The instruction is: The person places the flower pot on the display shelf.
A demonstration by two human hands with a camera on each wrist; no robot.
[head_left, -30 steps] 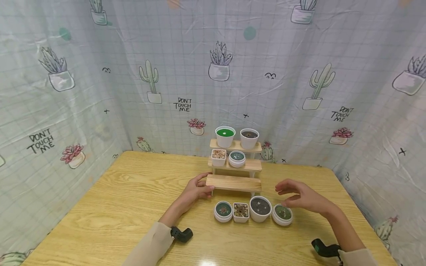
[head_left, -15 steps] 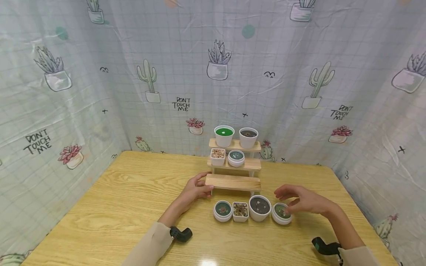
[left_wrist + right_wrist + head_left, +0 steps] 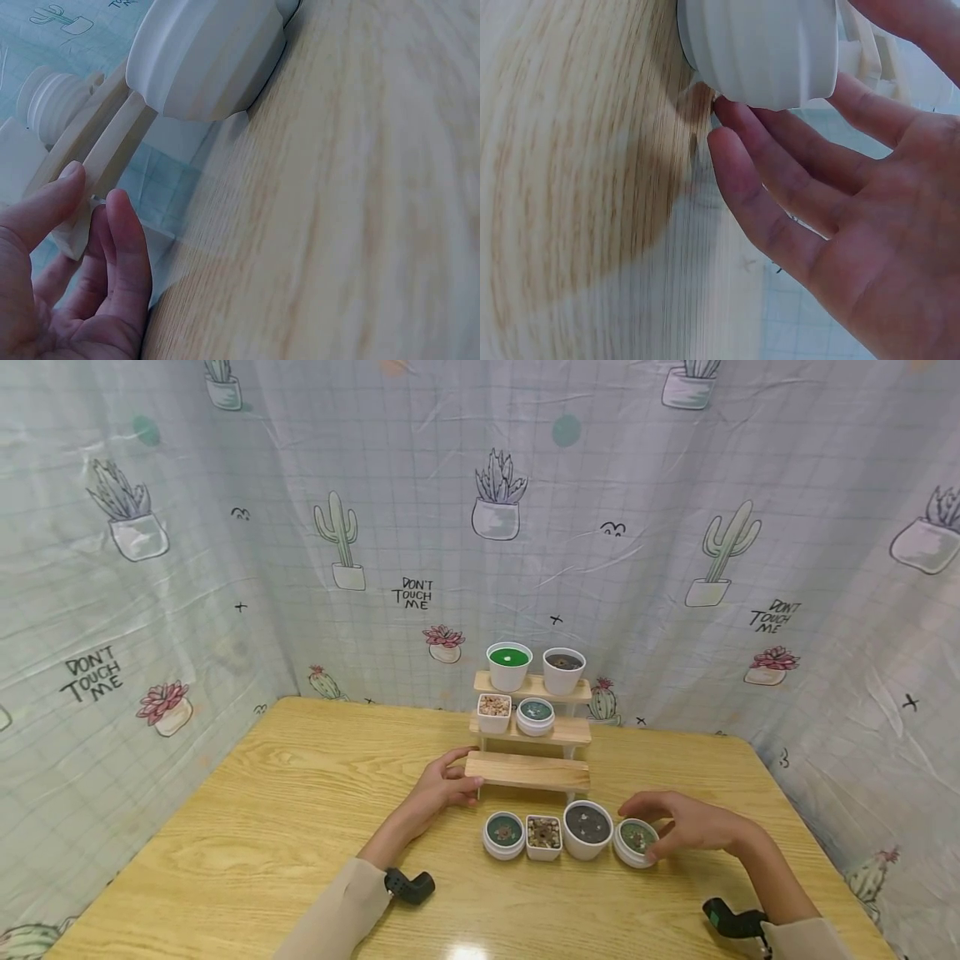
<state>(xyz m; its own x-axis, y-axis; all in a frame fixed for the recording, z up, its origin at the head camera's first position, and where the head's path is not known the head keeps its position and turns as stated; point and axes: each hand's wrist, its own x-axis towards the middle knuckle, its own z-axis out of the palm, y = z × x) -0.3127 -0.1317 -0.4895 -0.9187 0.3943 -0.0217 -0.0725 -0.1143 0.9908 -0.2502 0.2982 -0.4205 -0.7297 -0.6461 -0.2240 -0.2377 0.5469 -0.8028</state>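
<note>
My left hand (image 3: 435, 792) holds the left end of the lowest plank of a three-tier wooden display stand (image 3: 527, 770). In the left wrist view, the thumb lies on the plank (image 3: 120, 142) with curled fingers below it. My right hand (image 3: 693, 825) is around a low round white pot with a green top (image 3: 636, 842), at the right end of a front row. Its thumb touches the near side and its fingers reach behind. In the right wrist view, the ribbed pot (image 3: 761, 52) stands between fingers and thumb, its base at the tabletop.
Beside it in the row stand a larger dark-topped pot (image 3: 588, 829), a square pebble-topped pot (image 3: 543, 837) and a round green-topped pot (image 3: 503, 835). On the upper tiers are a bright green-topped pot (image 3: 509, 667), a brown-topped pot (image 3: 563, 671), a square pot (image 3: 494, 713) and a round pot (image 3: 536, 717).
My right hand has come down from above the right-hand pot, and its fingers and thumb have closed around it. The left hand has stayed on the stand.
</note>
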